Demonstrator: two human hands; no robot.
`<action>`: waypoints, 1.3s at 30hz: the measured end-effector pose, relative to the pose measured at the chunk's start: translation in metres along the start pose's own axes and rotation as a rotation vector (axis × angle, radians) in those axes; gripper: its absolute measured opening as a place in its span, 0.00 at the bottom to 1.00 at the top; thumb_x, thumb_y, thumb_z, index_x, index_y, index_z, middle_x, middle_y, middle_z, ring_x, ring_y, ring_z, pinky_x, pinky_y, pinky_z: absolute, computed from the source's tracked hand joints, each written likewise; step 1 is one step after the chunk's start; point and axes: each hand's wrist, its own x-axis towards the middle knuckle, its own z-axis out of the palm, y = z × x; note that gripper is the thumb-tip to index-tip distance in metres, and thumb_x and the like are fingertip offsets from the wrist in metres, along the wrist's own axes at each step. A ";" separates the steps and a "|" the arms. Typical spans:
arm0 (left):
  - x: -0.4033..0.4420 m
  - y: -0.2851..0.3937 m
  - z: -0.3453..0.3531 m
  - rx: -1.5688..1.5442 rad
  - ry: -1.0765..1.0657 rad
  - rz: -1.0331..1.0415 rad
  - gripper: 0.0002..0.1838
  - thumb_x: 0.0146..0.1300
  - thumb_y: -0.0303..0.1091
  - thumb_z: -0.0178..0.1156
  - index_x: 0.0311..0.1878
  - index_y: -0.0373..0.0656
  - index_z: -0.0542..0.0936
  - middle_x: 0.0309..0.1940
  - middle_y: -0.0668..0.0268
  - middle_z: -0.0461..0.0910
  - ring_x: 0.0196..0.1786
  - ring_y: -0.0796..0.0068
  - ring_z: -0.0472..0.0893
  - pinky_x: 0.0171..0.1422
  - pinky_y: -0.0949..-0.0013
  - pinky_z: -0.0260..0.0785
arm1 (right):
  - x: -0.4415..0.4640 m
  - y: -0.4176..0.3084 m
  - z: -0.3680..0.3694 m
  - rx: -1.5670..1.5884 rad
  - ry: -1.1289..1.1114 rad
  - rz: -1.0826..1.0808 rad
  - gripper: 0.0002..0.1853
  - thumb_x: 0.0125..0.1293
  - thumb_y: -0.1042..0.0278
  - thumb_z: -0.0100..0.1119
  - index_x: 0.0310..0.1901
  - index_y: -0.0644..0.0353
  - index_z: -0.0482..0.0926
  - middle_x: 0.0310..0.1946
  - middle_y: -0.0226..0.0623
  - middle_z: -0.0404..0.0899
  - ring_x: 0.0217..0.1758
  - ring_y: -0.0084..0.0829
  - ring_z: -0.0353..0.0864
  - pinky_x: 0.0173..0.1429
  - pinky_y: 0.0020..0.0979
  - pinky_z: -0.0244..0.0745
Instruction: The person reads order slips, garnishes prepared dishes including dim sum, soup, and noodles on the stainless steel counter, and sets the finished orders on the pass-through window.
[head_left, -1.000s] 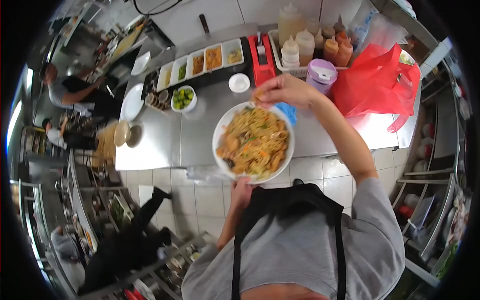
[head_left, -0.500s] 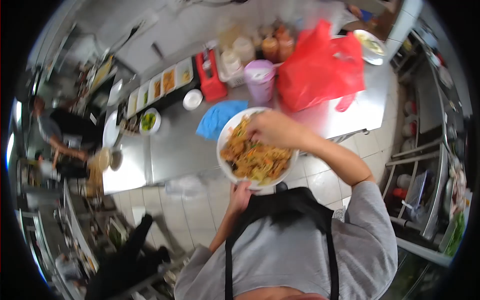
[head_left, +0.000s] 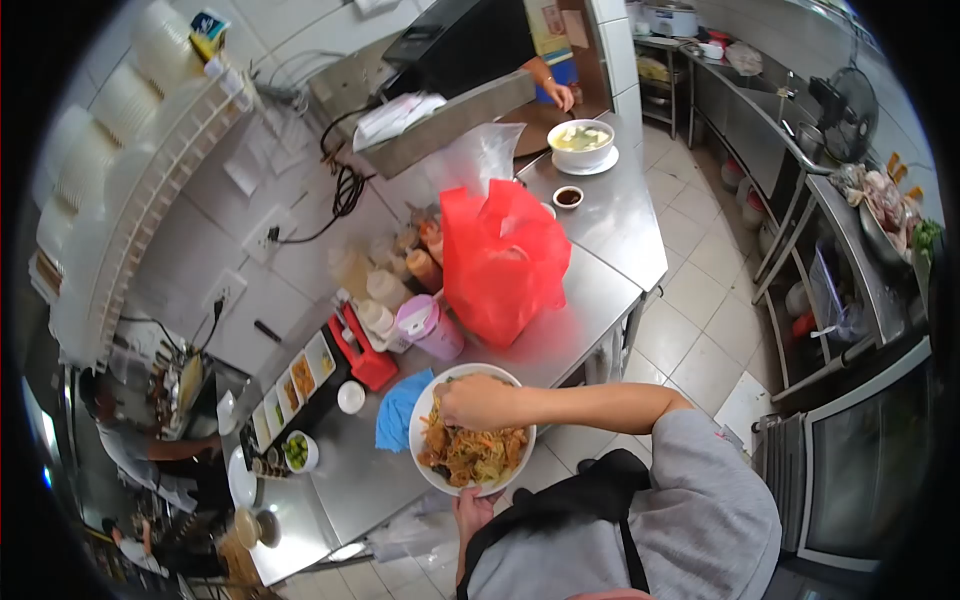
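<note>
A white plate (head_left: 416,425) heaped with stir-fried noodles (head_left: 472,458), vegetable pieces and brownish chunks is held in front of my apron. My left hand (head_left: 473,512) grips its near rim from below. Over the far side of the food, my right hand (head_left: 476,404) is closed with the fingertips pointing down into the noodles. What those fingers pinch is hidden. Beside the plate, a crumpled blue cloth (head_left: 402,410) lies on the steel counter (head_left: 365,468).
Beyond the plate stand a red plastic bag (head_left: 505,265), a lilac tub (head_left: 430,328) and sauce bottles (head_left: 388,290). A soup bowl (head_left: 581,147) and sauce dish (head_left: 568,197) sit far right, near another person's hand (head_left: 558,95). A co-worker (head_left: 130,445) is at left.
My view has swung to the right and up, bringing the soup bowl and another person's hand into sight. My left hand still holds the plate; my right hand stays over the noodles.
</note>
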 end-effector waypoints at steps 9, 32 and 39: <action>0.008 -0.010 0.005 0.043 -0.001 -0.036 0.32 0.48 0.24 0.47 0.60 0.35 0.55 0.54 0.50 0.66 0.51 0.51 0.73 0.47 0.52 0.74 | -0.015 0.000 0.000 0.097 0.076 -0.078 0.05 0.42 0.74 0.57 0.23 0.63 0.78 0.28 0.45 0.77 0.33 0.44 0.78 0.34 0.40 0.73; 0.036 -0.045 -0.031 0.004 0.045 -0.343 0.33 0.48 0.25 0.48 0.62 0.40 0.54 0.57 0.54 0.64 0.56 0.53 0.69 0.52 0.49 0.71 | -0.044 0.029 -0.021 0.056 0.349 -0.188 0.09 0.53 0.63 0.56 0.25 0.60 0.78 0.24 0.42 0.74 0.32 0.42 0.75 0.40 0.37 0.70; 0.011 -0.030 -0.001 0.070 0.013 -0.189 0.34 0.47 0.25 0.48 0.62 0.41 0.54 0.57 0.54 0.63 0.57 0.53 0.68 0.54 0.48 0.69 | -0.038 0.025 -0.020 0.120 0.229 -0.132 0.08 0.53 0.67 0.56 0.32 0.61 0.77 0.34 0.39 0.75 0.41 0.39 0.72 0.42 0.38 0.69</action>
